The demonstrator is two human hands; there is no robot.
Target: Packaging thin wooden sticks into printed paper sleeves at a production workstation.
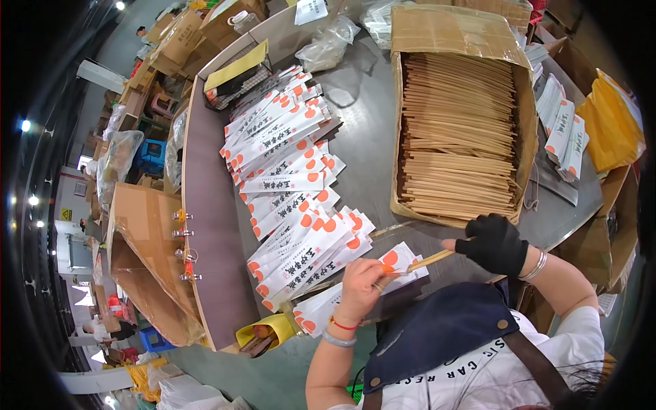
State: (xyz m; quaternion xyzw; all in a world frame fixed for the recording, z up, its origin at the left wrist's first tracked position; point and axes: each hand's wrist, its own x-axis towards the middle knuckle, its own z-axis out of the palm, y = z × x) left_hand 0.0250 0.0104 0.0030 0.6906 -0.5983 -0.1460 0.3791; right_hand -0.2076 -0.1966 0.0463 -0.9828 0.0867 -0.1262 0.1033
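Note:
My left hand (pixel 362 287), bare, pinches the open end of a white paper chopstick sleeve with orange dots. My right hand (pixel 493 246), in a black fingerless glove, is closed on the back end of wooden chopsticks (pixel 430 260). The chopsticks lie slanted between my two hands, their front end at the sleeve by my left fingers. How far they reach into the sleeve is hidden. A small stack of flat sleeves (pixel 316 311) lies under my left hand at the table's near edge. Beyond my right hand stands a cardboard box (pixel 461 31) packed with rows of wooden chopsticks (pixel 459 130).
Many printed sleeves (pixel 280 160) lie in overlapping rows at the left of the grey table (pixel 362 130). A low partition (pixel 222 260) borders that side. A yellow container (pixel 273 331) hangs at the near left corner. More sleeves (pixel 564 126) and a yellow bag (pixel 611 123) are at right.

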